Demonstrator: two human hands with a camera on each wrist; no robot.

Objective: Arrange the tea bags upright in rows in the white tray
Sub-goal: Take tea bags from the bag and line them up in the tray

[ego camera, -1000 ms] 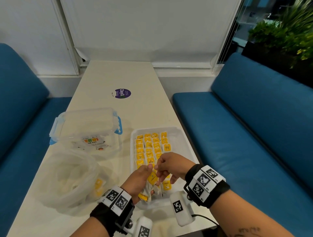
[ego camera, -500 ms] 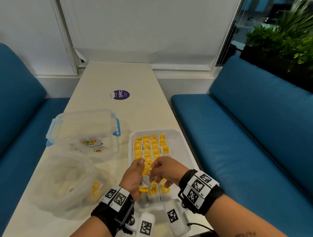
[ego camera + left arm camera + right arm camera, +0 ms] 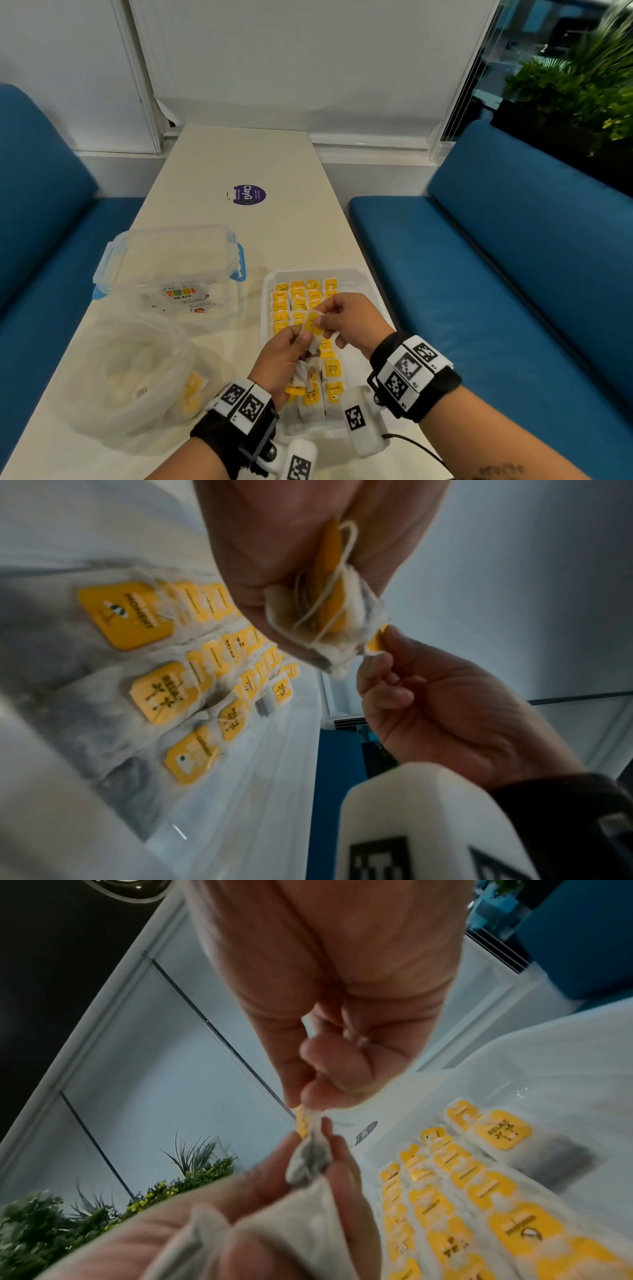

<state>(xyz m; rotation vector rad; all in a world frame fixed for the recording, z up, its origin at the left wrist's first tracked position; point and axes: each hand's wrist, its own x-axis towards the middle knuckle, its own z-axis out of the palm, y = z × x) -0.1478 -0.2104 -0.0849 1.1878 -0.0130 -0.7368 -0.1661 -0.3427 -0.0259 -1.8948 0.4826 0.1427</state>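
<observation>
The white tray (image 3: 264,308) lies on the table's near right part, with several rows of yellow-tagged tea bags (image 3: 298,298) standing in it. More bags (image 3: 330,387) lie in its near end. Above the tray's middle, my left hand (image 3: 301,339) grips a small bundle of tea bags (image 3: 325,620). My right hand (image 3: 318,322) pinches the yellow tag (image 3: 313,323) of one bag at the top of that bundle. In the right wrist view that single tea bag (image 3: 308,1158) hangs between both hands' fingers.
A clear lidded box (image 3: 171,260) with blue clips stands left of the tray. Nearer, a crumpled clear plastic bag (image 3: 137,377) holds a few tea bags. A purple sticker (image 3: 249,194) marks the far table. Blue sofas flank the table.
Both hands have moved a little farther over the tray. The right hand keeps its pinch on the yellow tag and has drawn that bag up out of the left hand's bundle.
</observation>
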